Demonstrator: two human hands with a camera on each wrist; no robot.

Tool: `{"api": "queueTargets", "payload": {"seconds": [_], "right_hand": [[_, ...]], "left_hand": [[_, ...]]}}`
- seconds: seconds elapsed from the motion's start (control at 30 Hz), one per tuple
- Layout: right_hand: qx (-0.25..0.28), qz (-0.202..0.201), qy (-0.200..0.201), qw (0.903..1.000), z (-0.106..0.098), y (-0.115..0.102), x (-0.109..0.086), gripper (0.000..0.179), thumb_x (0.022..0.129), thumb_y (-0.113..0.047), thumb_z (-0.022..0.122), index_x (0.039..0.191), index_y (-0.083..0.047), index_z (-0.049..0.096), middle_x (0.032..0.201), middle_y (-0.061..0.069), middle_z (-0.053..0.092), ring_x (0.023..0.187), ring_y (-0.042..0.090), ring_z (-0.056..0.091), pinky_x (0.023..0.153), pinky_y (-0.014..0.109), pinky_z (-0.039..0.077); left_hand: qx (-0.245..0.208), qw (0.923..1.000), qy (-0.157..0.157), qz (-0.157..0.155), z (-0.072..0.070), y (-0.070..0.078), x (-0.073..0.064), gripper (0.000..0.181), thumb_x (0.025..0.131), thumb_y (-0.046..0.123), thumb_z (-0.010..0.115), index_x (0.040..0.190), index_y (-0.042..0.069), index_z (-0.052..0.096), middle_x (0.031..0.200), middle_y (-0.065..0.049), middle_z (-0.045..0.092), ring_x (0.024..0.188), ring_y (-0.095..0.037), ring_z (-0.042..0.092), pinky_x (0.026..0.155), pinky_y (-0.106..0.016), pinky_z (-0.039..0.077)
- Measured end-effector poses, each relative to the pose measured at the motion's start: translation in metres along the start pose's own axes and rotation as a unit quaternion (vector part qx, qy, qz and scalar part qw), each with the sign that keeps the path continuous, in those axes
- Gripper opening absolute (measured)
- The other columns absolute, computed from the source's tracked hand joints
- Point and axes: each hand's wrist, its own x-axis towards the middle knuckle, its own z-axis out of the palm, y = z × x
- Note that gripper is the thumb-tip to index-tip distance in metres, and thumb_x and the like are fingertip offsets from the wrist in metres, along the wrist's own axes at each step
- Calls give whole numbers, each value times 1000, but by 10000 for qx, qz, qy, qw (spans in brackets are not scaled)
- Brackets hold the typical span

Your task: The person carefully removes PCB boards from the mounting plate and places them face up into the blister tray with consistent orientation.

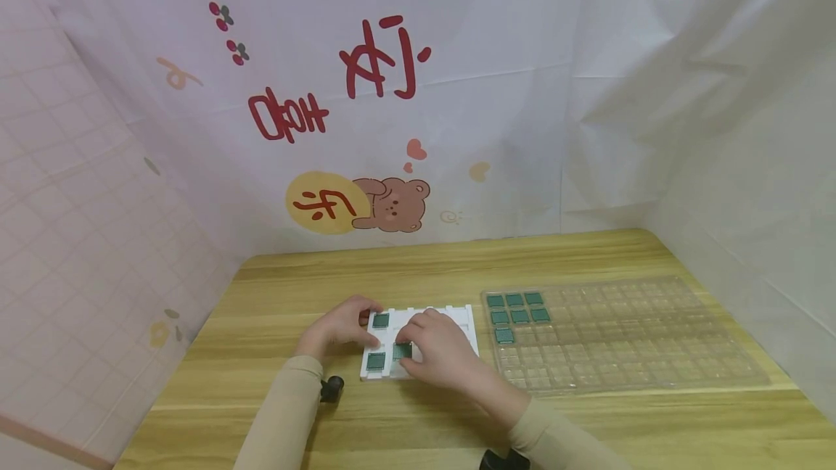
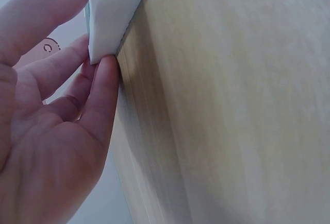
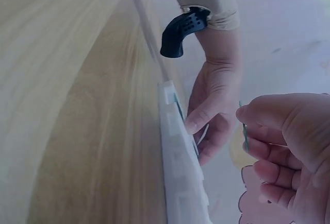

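A white tray [image 1: 471,325] with raised slots lies on the table. My right hand [image 1: 443,355] is over it, pinching a small green circuit board [image 1: 402,352] between thumb and fingers. From the right wrist view, this board [image 3: 244,131] is edge-on and stands apart from the white tray [image 3: 178,157]. At the tray's left side my left hand [image 1: 341,326] holds the edge, with fingertips at the corner in the left wrist view. Two more green boards, one at the upper left [image 1: 381,320] and one at the lower left [image 1: 375,362], sit in the white tray.
To the right lies a large clear plastic tray [image 1: 653,339] with many compartments; several green boards [image 1: 519,316] occupy its upper left ones. A black wrist camera [image 1: 332,388] sits on the left forearm. White printed cloth [image 1: 496,114] hangs behind the wooden table [image 1: 405,426].
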Motion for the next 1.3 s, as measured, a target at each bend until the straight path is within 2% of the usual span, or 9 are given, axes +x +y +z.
{"api": "queueTargets", "payload": {"seconds": [0.23, 0.5, 0.83, 1.3], "right_hand": [[132, 42, 195, 9997, -8, 1, -4, 21, 78, -29, 80, 94, -19, 73, 94, -7, 67, 92, 16, 58, 83, 33, 48], [172, 218, 112, 9996, -12, 4, -8, 21, 79, -29, 80, 96, -19, 73, 96, -6, 66, 96, 16, 58, 91, 36, 47], [222, 324, 103, 9992, -14, 13, -16, 20, 78, -27, 81, 95, -18, 73, 94, -7, 65, 92, 16, 56, 84, 35, 47], [310, 369, 94, 9988, -20, 31, -36, 22, 77, -23, 82, 95, -15, 72, 94, -6, 65, 92, 15, 56, 84, 33, 48]], "left_hand": [[22, 10000, -18, 44, -1, 1, -1, 60, 69, 8, 90, 121, 1, 64, 119, -8, 57, 108, -23, 55, 99, -45, 45], [59, 10000, -14, 46, -1, 1, -2, 60, 69, 8, 90, 123, 1, 63, 121, -9, 57, 110, -24, 55, 100, -45, 45], [129, 9999, 50, -18, 0, 0, 0, 61, 69, 10, 91, 123, 3, 64, 123, -9, 56, 110, -24, 54, 100, -44, 44], [75, 10000, 10, -53, 0, 0, -2, 62, 68, 10, 91, 123, 3, 63, 124, -9, 54, 111, -24, 53, 101, -45, 43]]}}
